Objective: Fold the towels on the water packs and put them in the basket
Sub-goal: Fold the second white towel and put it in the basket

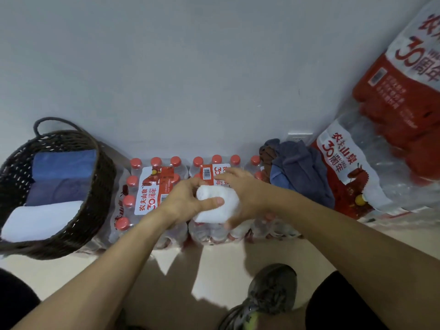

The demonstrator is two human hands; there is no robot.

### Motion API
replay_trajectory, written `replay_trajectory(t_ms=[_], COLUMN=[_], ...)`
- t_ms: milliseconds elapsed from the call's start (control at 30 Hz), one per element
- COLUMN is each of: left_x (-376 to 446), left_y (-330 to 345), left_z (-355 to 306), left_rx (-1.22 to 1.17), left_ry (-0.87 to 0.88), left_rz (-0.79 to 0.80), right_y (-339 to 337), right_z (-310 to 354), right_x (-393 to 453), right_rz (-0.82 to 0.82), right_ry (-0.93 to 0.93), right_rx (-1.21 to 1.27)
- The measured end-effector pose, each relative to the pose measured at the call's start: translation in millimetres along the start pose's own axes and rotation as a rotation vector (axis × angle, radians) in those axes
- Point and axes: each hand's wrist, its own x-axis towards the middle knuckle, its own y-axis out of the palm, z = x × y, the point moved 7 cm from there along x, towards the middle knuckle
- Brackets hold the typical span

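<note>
Both hands clamp a small folded white towel (217, 203) above the shrink-wrapped red-capped water packs (152, 186): left hand (188, 201) on its left end, right hand (240, 194) wrapping the right. The dark woven wicker basket (100, 186) lies leftward, nearer the left hand.
</note>
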Motion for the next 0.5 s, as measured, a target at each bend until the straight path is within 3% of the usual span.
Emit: replay_trajectory(t_ms=[100,300,500], left_x=[-11,-32,-57], left_y=[1,-52,-103], left_z=[-40,-74,-56], left_rx=[0.039,0.052,0.2], left_ry=[0.197,0.294,0.24], left_rz=[0.155,0.13,0.312], right_y=[-13,-31,-8], right_z=[25,50,113], right_x=[-7,-14,-12], right_rz=[-0.069,-0.053,-0.034], right_ry=[-0.134,-0.162,-0.319], right_rx=[0.25,0.498,0.343])
